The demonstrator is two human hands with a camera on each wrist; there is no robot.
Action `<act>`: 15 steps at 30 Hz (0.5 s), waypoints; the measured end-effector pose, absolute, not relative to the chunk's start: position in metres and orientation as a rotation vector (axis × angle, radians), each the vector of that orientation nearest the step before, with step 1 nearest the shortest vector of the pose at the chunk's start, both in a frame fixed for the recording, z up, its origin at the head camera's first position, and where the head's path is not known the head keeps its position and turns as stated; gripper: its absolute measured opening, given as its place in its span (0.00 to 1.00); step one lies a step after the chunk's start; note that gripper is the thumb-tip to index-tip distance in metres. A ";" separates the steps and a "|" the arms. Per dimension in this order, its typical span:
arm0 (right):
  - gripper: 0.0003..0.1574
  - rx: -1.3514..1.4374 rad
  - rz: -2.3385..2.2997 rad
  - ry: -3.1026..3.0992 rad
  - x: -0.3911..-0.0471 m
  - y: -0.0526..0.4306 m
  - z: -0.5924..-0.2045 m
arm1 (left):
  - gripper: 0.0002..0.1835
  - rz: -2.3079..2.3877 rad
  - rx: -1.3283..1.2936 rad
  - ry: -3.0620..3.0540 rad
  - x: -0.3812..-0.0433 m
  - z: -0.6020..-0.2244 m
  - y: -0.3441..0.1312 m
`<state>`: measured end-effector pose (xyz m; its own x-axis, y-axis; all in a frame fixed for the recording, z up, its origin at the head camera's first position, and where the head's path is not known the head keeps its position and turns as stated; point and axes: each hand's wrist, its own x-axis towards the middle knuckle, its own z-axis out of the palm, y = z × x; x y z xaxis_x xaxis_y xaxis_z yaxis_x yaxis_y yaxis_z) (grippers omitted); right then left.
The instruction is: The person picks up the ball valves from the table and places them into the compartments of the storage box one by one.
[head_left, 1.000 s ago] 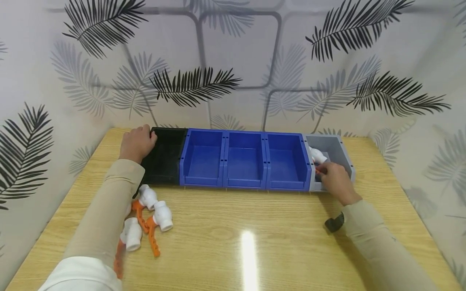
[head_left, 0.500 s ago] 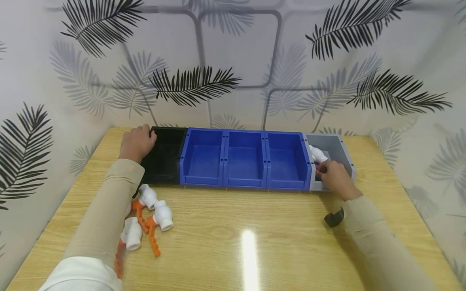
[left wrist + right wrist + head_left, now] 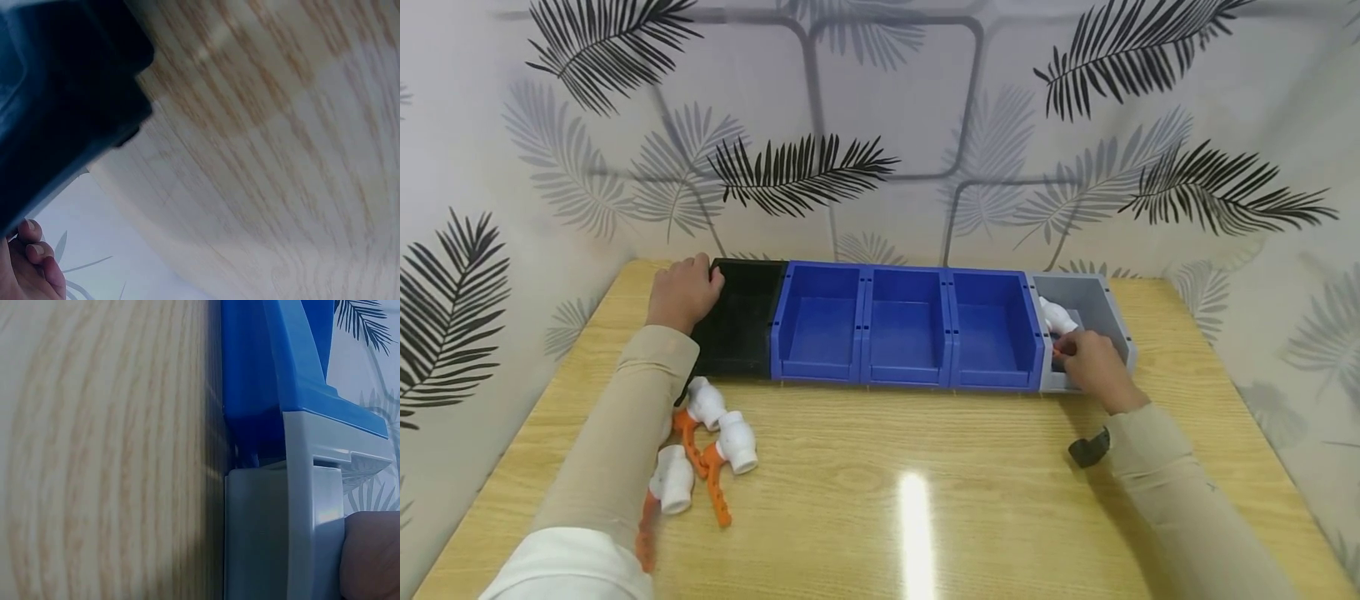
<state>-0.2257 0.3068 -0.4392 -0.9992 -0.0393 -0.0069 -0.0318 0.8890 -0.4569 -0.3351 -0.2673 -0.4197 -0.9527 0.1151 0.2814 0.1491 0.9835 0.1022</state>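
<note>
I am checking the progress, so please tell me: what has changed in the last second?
Right hand slid slightly deeper into the grey plastic bin, still at the white pipe valve with orange handle. Left hand remains on the black plastic bin; table valves unmoved.
</note>
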 end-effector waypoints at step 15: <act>0.13 -0.144 -0.729 3.080 -0.226 0.308 -0.443 | 0.17 -0.172 -0.190 -2.867 -0.335 -0.420 -0.269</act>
